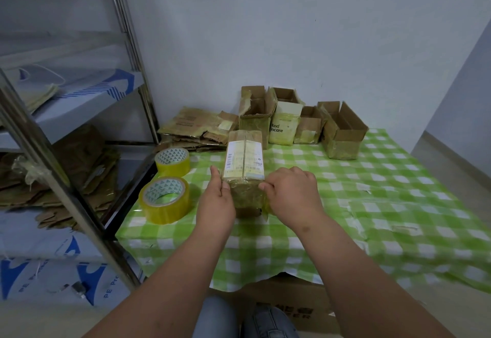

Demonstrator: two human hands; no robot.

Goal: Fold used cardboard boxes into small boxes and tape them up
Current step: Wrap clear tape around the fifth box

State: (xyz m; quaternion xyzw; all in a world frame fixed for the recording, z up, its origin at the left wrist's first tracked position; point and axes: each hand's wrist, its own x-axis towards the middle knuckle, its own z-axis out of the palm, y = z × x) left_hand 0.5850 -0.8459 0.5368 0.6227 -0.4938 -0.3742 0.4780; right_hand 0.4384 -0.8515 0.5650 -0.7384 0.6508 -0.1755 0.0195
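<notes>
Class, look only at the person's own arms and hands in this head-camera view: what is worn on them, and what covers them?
Both forearms are bare up to the bottom edge of the picture: no sleeves show. The left hand and right hand wear no gloves, and no watch, bracelet or ring is visible. Below the arms, blue denim jeans cover the knees.

Just one cam here, head-mounted and wide-angle, looking forward and down over the green-and-white checked tablecloth point(372, 191) from its near edge. It sits close, so both forearms reach in from the bottom. It faces the pale wall behind the cloth; edges bend, fisheye style.
</notes>
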